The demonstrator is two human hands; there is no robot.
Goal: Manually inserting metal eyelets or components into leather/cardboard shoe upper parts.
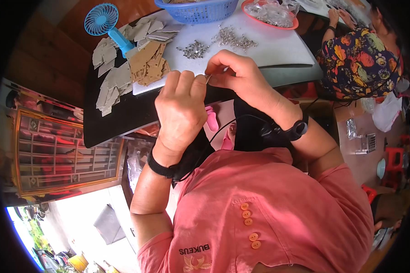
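Note:
Close together over the table's front edge, my left hand (181,107) and my right hand (241,77) meet at the fingertips. Between them shows a thin, small silvery piece (208,78), mostly covered by the fingers; its exact kind cannot be made out. The left hand is closed in a fist-like pinch, its back toward me. Thumb and forefinger of the right hand press together from the other side. Just beyond lie a pile of small dark metal pieces (195,50) and a wider scatter of shiny small pieces (234,38) on the white board (278,50).
Brown cards (149,63) and grey-white cards (111,91) lie at the left, beside a blue handheld fan (102,20). A blue basket (198,12) and a red tray (289,22) with plastic bags stand at the back. Another person in a flowered top (362,63) works at right.

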